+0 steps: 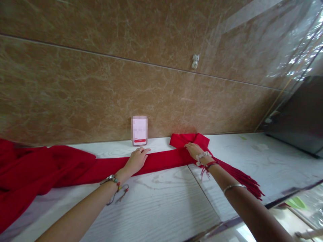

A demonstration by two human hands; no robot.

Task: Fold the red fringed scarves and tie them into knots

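A long red scarf [161, 161] runs across the white wood-grain table, flat and narrow in its middle stretch. On that stretch rests my left hand [137, 160], fingers stretched out over the cloth. Farther right, my right hand [193, 150] has its fingers closed on the scarf where it folds over itself; the fingertips are partly hidden. Beyond the right wrist the scarf's fringed end [242, 178] trails toward the front edge. A loose, bunched heap of the scarf [32, 168] lies at the far left.
A phone [139, 131] with a lit screen leans upright against the brown marbled wall [101, 84] behind the scarf. A small white hook [195, 61] is fixed on the wall. At the right stands a dark box-like object [297, 114]. The white table [161, 198] ends at a front edge, lower right.
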